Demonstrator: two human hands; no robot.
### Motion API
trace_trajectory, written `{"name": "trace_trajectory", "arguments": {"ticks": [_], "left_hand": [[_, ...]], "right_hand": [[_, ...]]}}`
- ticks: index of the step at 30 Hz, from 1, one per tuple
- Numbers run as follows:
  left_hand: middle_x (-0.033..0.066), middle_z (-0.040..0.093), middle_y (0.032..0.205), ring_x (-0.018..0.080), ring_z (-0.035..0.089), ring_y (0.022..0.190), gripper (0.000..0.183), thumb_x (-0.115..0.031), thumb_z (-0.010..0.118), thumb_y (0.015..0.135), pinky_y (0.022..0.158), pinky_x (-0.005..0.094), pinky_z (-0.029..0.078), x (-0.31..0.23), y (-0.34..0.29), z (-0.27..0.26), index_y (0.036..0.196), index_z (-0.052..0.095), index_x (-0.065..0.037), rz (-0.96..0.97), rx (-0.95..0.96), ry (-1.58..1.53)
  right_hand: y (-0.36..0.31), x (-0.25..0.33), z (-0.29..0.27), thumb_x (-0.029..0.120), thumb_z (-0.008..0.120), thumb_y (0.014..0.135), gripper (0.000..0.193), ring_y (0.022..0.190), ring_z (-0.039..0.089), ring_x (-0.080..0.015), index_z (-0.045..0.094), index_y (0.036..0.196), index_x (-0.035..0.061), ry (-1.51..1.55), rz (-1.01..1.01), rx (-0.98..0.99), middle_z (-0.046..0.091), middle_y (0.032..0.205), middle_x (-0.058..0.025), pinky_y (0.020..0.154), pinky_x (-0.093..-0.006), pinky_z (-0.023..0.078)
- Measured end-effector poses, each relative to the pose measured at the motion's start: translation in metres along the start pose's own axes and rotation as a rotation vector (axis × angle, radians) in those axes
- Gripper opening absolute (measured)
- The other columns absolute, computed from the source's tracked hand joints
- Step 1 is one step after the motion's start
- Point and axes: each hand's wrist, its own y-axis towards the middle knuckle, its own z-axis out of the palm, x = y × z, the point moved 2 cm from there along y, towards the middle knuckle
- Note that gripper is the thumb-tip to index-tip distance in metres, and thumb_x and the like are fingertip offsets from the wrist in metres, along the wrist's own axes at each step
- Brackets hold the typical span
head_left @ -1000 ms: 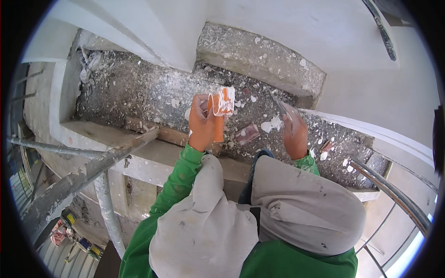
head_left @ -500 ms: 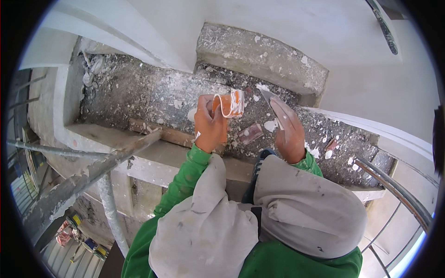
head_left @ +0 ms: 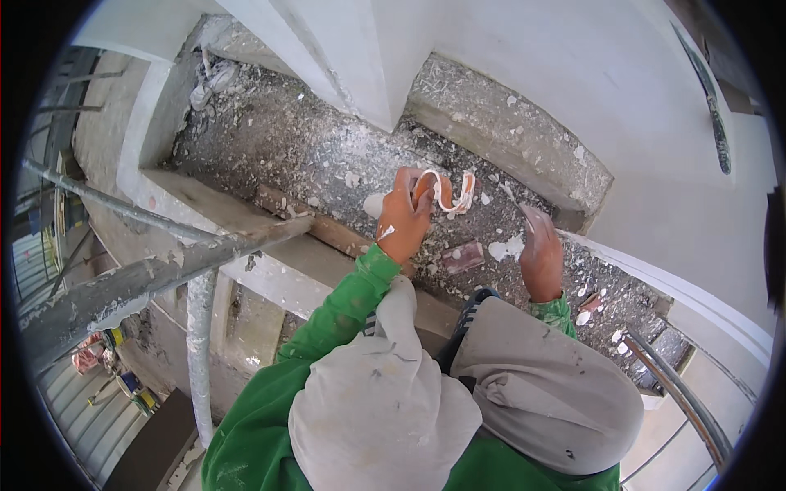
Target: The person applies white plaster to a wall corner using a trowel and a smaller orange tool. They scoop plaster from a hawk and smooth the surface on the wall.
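My left hand [head_left: 404, 219] is closed around a curved orange plastic spreader [head_left: 444, 193], its edge thickly coated with white putty. In my right hand [head_left: 541, 260] is a thin putty knife [head_left: 511, 195], seen nearly edge-on, held just right of the spreader and apart from it. The fingers of that hand lie along the knife and partly hide it. Beneath the hands, a flat reddish-brown block [head_left: 463, 258] lies on the splattered ledge floor [head_left: 278, 123]. A white putty splat [head_left: 508, 248] sits beside the block.
A paint-spotted scaffold pipe [head_left: 176, 266] crosses at the left, with an upright pipe [head_left: 201, 352] under it. More pipes [head_left: 684, 401] stand at the right. A wooden plank [head_left: 327, 233] runs along the ledge. A raised concrete step [head_left: 499, 131] and white walls border the far side.
The view has turned, shifting the scene. The spreader's curl now shows as an S shape from its edge. The putty knife shows narrower, and my right hand has drawn slightly away from the spreader.
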Motion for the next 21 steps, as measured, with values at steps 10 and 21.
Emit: {"name": "trace_trajectory", "arguments": {"ticks": [10, 21], "left_hand": [[0.0155, 0.059, 0.095, 0.0227, 0.062, 0.078, 0.038, -0.002, 0.057, 0.084, 0.066, 0.0342, 0.053, -0.181, 0.075, 0.023, 0.122, 0.054, 0.0, 0.524, 0.068, -0.005], [0.0266, 0.065, 0.085, 0.0432, 0.063, 0.081, 0.032, -0.027, 0.052, 0.082, 0.075, 0.0508, 0.049, -0.357, 0.258, 0.109, 0.09, 0.06, 0.003, 0.857, -0.363, 0.749]], "right_hand": [[-0.055, -0.077, 0.03, 0.01, 0.055, 0.085, 0.022, 0.088, 0.059, -0.0445, 0.061, 0.103, -0.0019, 0.066, 0.207, 0.04, 0.063, 0.094, -0.0253, 0.079, -0.0489, 0.047], [-0.054, -0.054, 0.032, 0.012, 0.055, 0.086, 0.023, 0.089, 0.06, -0.0442, 0.062, 0.103, -0.0021, 0.257, 0.287, -0.032, 0.064, 0.094, -0.0262, 0.08, -0.0475, 0.047]]}}
